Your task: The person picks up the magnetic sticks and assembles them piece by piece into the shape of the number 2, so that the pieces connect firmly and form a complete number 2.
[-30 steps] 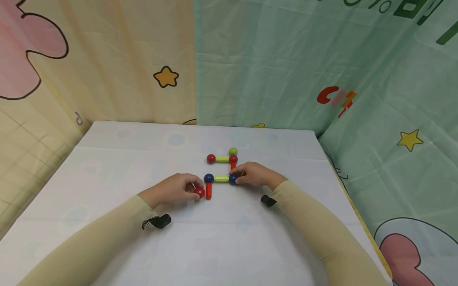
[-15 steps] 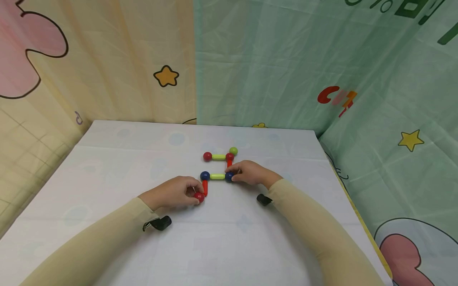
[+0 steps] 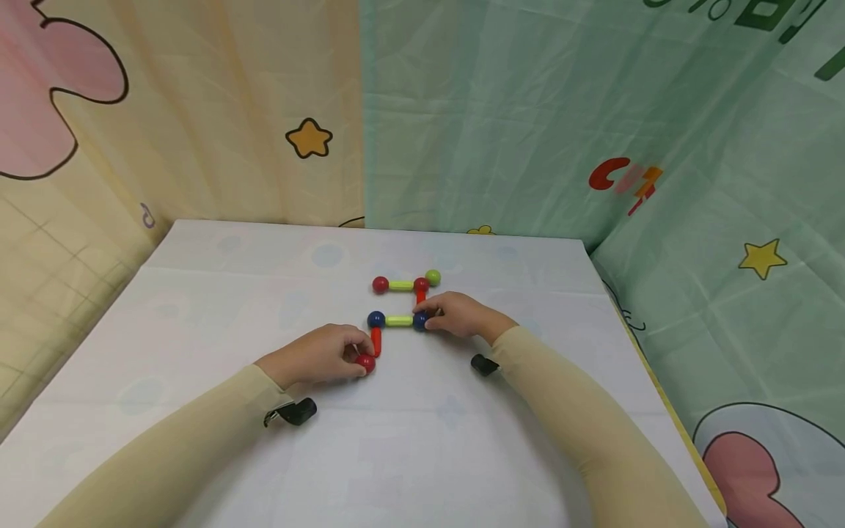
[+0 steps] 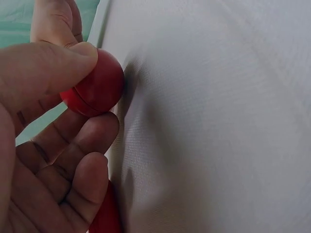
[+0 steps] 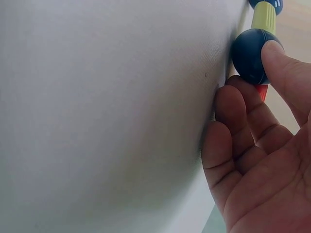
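Note:
My left hand (image 3: 323, 357) pinches a red ball (image 4: 99, 85) between thumb and fingers, low over the tabletop. That ball is at the near end of a red rod (image 3: 376, 341); whether they touch I cannot tell. The rod's far end meets a blue ball (image 3: 375, 320). From there a yellow-green rod (image 3: 399, 321) runs right to a second blue ball (image 5: 250, 56), which my right hand (image 3: 462, 315) grips with thumb and fingers. Beyond it, another red rod (image 3: 420, 296), partly covered by my fingers, leads to a red ball (image 3: 421, 284).
A yellow-green rod (image 3: 400, 286) joins that far red ball to another red ball (image 3: 380, 285) on its left. A green ball (image 3: 432, 277) sits at the far right corner. Everything lies on a white-covered table (image 3: 218, 330), with printed curtains (image 3: 462, 132) behind.
The joined rods and balls have shifted left and slightly away with my right hand. My left hand has brought its red ball slightly nearer to me, beside the red rod's near end.

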`<state>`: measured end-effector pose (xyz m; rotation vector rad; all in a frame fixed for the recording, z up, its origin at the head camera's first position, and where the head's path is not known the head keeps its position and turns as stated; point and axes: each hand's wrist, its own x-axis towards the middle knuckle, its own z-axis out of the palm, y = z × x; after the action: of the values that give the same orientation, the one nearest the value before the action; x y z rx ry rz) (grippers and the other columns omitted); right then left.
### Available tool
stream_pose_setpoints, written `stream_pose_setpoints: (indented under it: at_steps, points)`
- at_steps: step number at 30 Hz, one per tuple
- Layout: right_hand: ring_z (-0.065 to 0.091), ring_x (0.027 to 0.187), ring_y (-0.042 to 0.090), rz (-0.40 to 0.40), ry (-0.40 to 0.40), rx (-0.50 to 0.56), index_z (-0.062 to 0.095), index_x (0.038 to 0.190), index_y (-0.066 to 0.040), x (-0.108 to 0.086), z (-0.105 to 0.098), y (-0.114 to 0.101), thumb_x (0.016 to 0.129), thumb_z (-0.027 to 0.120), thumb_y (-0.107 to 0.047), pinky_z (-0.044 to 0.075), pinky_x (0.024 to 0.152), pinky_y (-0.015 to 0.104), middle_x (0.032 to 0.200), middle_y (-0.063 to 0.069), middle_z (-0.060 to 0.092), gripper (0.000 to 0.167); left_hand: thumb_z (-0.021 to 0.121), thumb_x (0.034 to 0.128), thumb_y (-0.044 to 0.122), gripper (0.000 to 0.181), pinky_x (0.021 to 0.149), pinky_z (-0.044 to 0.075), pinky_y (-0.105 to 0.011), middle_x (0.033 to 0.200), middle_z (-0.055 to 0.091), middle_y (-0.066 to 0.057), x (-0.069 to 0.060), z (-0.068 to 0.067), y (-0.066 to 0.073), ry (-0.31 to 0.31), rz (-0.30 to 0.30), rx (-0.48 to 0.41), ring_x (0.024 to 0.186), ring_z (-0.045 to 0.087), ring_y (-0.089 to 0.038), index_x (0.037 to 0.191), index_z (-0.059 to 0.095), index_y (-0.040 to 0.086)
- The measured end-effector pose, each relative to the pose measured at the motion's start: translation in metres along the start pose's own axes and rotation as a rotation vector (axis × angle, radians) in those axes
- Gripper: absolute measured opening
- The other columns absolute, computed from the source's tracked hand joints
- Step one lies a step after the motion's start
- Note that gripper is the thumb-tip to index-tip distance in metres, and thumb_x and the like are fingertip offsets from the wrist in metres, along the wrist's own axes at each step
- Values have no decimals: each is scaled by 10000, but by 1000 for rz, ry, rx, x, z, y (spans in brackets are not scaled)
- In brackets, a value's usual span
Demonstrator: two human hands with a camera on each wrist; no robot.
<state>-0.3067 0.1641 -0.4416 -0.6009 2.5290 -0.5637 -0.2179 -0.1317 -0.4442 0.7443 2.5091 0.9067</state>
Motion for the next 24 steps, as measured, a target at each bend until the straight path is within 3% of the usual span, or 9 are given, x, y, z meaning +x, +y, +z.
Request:
stream_pose_setpoints:
  at_steps: [7, 10, 14, 21, 24]
  points:
    - [585, 1225, 204, -5, 1, -13, 659, 1446, -273, 0, -3, -2, 1025, 705, -234, 482, 1145, 430, 1417, 25, 663, 425, 835, 914, 213, 184, 793, 531, -266, 990, 672, 84, 1, 0, 0, 5, -9, 16, 882, 601, -117, 1072, 742, 234]
    - [611, 1106, 193, -1, 30, -40, 654, 1452, -276, -2, -7, -8, 1014, 722, -245, 549, 1015, 392, 1302, 33, 700, 444, 835, 914, 219, 181, 808, 529, -272, 987, 676, 85, 3, 1, -1, 2, -17, 13, 882, 606, -117, 1070, 743, 233]
    - [610, 1018, 205, -40, 97, -74, 672, 1432, -251, -1, -9, -27, 1003, 734, -246, 553, 886, 362, 1221, 31, 695, 433, 836, 915, 229, 178, 825, 543, -278, 986, 692, 94, 3, 0, -1, 0, -29, 2, 883, 625, -106, 1069, 746, 239]
    - [597, 1312, 193, -170, 50, -49, 655, 1452, -222, 21, 9, -62, 1014, 718, -212, 507, 1113, 378, 1437, 5, 659, 442, 846, 908, 250, 178, 848, 556, -312, 958, 714, 103, 2, 0, -2, -2, -56, -30, 869, 658, -112, 1059, 751, 254]
    - [591, 1332, 200, -195, 29, -54, 652, 1455, -205, 30, 16, -66, 1003, 729, -167, 489, 1139, 378, 1439, 14, 660, 460, 849, 904, 242, 186, 850, 560, -312, 950, 725, 107, 2, 1, -3, 3, -47, -46, 857, 672, -101, 1066, 757, 246]
